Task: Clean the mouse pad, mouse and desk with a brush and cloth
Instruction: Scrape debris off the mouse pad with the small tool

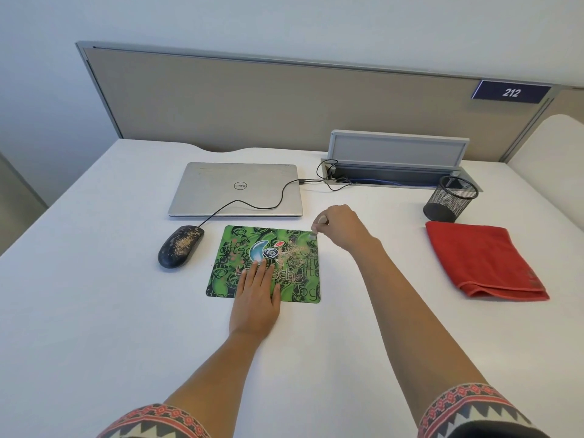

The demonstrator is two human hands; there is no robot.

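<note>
A green patterned mouse pad point(240, 245) lies on the white desk point(94, 311), with tan crumbs scattered over its right half. My left hand point(256, 298) rests flat on the pad's near edge, fingers spread. My right hand point(339, 227) hovers at the pad's far right corner, pinching a small brush point(316, 232) whose bristles touch the pad. A black wired mouse point(180, 246), dusted with tan crumbs, sits just left of the pad. A folded red cloth point(483, 260) lies at the right, apart from both hands.
A closed silver laptop point(235, 189) lies behind the pad, and the mouse cable crosses its lid to an open cable tray point(398, 172). A black mesh pen cup point(450, 199) stands behind the cloth. A beige partition point(252, 102) closes the back.
</note>
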